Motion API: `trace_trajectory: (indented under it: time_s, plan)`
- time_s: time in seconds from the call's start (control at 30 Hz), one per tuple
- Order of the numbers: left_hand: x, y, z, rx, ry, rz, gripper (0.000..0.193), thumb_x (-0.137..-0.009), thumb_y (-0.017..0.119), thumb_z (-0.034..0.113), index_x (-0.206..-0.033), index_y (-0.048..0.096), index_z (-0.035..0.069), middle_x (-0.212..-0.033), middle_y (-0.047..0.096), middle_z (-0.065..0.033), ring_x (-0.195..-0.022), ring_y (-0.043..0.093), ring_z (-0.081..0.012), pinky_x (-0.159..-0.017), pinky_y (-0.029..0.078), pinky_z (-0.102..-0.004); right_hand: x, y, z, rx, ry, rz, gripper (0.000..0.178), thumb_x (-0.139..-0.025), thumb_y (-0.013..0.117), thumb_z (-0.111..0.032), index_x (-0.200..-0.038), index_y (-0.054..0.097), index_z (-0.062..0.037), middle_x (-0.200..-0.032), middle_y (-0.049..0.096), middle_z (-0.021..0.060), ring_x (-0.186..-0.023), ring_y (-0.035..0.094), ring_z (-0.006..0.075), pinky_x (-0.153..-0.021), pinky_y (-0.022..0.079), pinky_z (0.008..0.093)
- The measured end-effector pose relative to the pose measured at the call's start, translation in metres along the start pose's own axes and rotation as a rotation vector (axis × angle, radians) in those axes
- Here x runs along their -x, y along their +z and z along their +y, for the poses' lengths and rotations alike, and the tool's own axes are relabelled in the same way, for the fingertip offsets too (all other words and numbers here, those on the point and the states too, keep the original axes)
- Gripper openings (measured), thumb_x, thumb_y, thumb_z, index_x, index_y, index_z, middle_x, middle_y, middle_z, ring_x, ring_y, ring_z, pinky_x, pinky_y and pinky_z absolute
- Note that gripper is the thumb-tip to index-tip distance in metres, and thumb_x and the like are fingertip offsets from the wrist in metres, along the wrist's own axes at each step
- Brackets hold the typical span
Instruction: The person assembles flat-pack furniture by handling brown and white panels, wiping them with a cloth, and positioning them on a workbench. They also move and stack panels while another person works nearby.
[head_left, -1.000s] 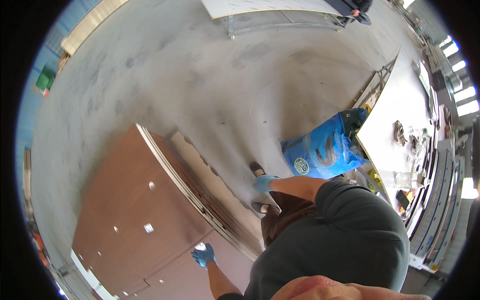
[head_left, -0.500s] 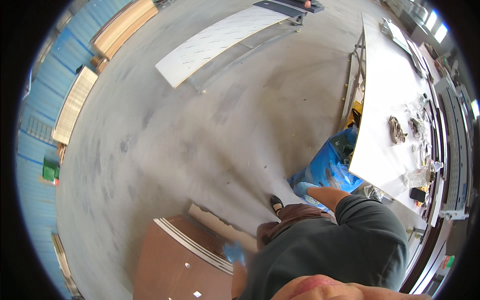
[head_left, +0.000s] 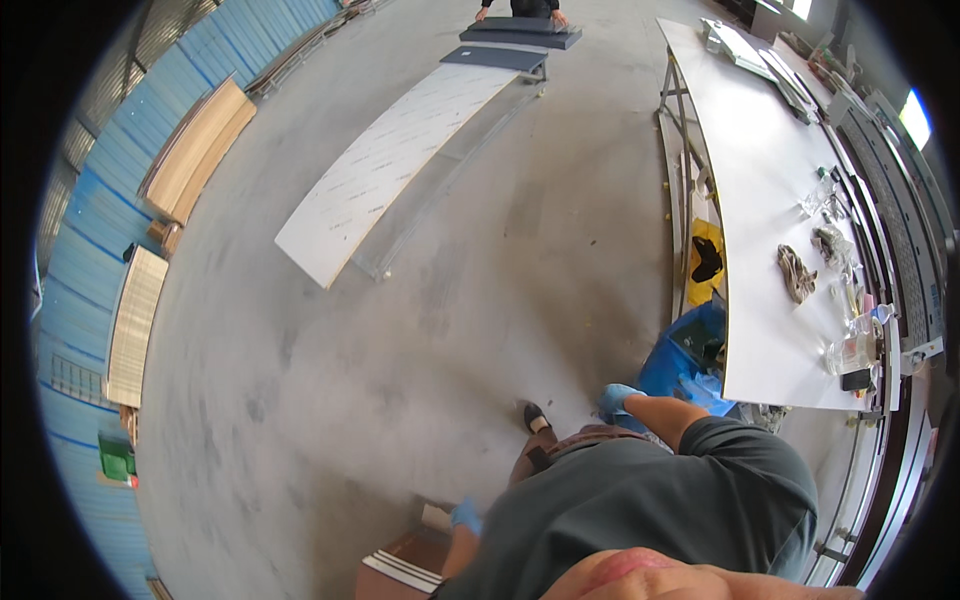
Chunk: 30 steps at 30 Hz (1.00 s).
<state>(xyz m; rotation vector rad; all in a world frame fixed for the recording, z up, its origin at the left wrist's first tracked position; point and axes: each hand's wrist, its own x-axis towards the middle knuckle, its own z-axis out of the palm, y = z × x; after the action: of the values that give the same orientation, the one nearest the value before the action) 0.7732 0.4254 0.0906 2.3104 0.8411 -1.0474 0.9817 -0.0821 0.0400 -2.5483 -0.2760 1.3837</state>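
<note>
I judge I'm mid-walk: my gloved left hand (head_left: 465,516) hangs just above the brown wooden panel (head_left: 405,565), my gloved right hand (head_left: 618,399) swings beside the blue plastic bag (head_left: 690,365), neither grip readable, so next I must reach down.

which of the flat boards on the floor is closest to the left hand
The brown board with white-striped edge, at the bottom edge right beside the gloved left hand. The long white panel and the tan stacks lie far off.

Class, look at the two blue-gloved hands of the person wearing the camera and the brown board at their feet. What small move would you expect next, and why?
Probably lowering the left hand onto the brown board. That hand hangs just above the board's near edge, seemingly not gripping it, while the right hand is off to the side by the blue bin, holding nothing visible. This is only a judgement; the torso hides much of the board.
</note>
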Motion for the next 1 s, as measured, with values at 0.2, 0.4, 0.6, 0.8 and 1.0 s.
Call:
trace_trajectory:
  time_s: [0.2, 0.4, 0.6, 0.8, 1.0]
  plan:
    - [-0.13, -0.099, 0.08, -0.077, -0.075, -0.066, 0.049, -0.102, 0.058, 0.042, -0.125, 0.072, 0.001, -0.135, 0.071, -0.0193, -0.123, 0.067, -0.0369, -0.097, 0.056, -0.049, 0.008, -0.073, -0.008, -0.54, 0.289, 0.341, 0.041, -0.1, 0.059, -0.036, -0.123, 0.075, -0.006, -0.123, 0.075, 0.018, -0.117, 0.07, 0.0377, -0.101, 0.052, 0.0454]
    - [-0.237, -0.194, 0.275, 0.485, 0.124, 0.244, 0.053, -0.097, 0.066, 0.046, -0.118, 0.073, -0.002, -0.123, 0.075, -0.0167, -0.109, 0.069, -0.0293, -0.095, 0.054, -0.0432, -0.004, -0.101, 0.014, -0.733, 0.359, 0.334, 0.04, -0.096, 0.06, -0.035, -0.116, 0.076, -0.0035, -0.117, 0.075, 0.0216, -0.113, 0.07, 0.0398, -0.1, 0.052, 0.0455]
    - [-0.254, -0.21, 0.441, 0.437, 0.467, 0.068, 0.049, -0.095, 0.073, 0.043, -0.119, 0.075, 0.0, -0.121, 0.076, -0.0115, -0.11, 0.069, -0.0234, -0.097, 0.053, -0.0389, -0.027, -0.157, 0.066, -0.824, 0.441, 0.389, 0.044, -0.097, 0.061, -0.037, -0.124, 0.075, -0.0045, -0.126, 0.074, 0.0208, -0.122, 0.067, 0.0388, -0.106, 0.05, 0.0441]
    - [-0.238, -0.184, 0.518, 0.293, 0.427, -0.137, 0.052, -0.097, 0.069, 0.046, -0.128, 0.074, 0.004, -0.124, 0.076, -0.0103, -0.114, 0.068, -0.0244, -0.097, 0.053, -0.0414, -0.037, -0.262, 0.116, -0.765, 0.485, 0.32, 0.045, -0.1, 0.059, -0.038, -0.129, 0.074, -0.0065, -0.13, 0.072, 0.0203, -0.126, 0.066, 0.0381, -0.108, 0.049, 0.0455]
    - [-0.272, -0.212, 0.536, -0.088, 0.34, -0.218, 0.064, -0.096, 0.065, 0.051, -0.134, 0.069, 0.0, -0.132, 0.072, -0.0174, -0.121, 0.066, -0.0294, -0.101, 0.051, -0.0452, -0.056, -0.349, 0.144, -0.806, 0.516, 0.377, 0.049, -0.101, 0.057, -0.04, -0.132, 0.071, -0.0047, -0.138, 0.067, 0.0226, -0.132, 0.061, 0.0395, -0.111, 0.047, 0.0462]
